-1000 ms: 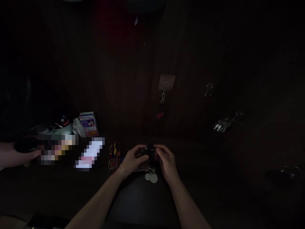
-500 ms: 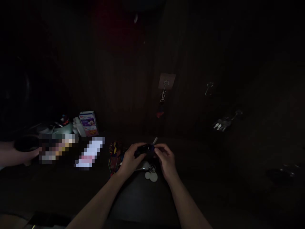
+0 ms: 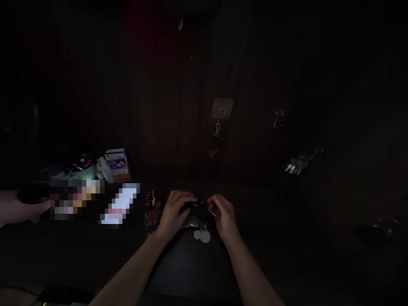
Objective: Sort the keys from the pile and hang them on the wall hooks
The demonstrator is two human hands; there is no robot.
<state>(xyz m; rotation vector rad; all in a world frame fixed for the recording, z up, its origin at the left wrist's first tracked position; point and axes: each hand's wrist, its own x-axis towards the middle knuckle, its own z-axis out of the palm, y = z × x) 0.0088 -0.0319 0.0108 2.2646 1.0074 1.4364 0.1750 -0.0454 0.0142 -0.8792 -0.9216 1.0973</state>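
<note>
Near the middle of the dark surface, my left hand (image 3: pixel 172 214) is closed around a small black object (image 3: pixel 200 203); its kind is lost in the dark. My right hand (image 3: pixel 225 214) pinches a thin, pale, stick-like piece (image 3: pixel 211 211) a little to the right of it, with a gap between the two. Under my hands lie a shiny rounded thing (image 3: pixel 194 221) and a metal ring with a white, round-lobed tag (image 3: pixel 202 236). A tangled multicoloured bundle (image 3: pixel 153 210) sits just left of my left hand.
Left, a person's forearm (image 3: pixel 12 208) with a dark band reaches in near a blurred bright rectangle (image 3: pixel 120 204). Behind stand small printed cartons (image 3: pixel 117 165) and white bottles (image 3: pixel 105 170). Hooks on the dark upright panel hold a clip with a red piece (image 3: pixel 213 149) and shiny keys (image 3: pixel 297 165).
The pale piece stood up at the black object between my hands; now it points down-right in my right fingers. My right hand has turned and drawn slightly away. My left fingers shifted over the black object.
</note>
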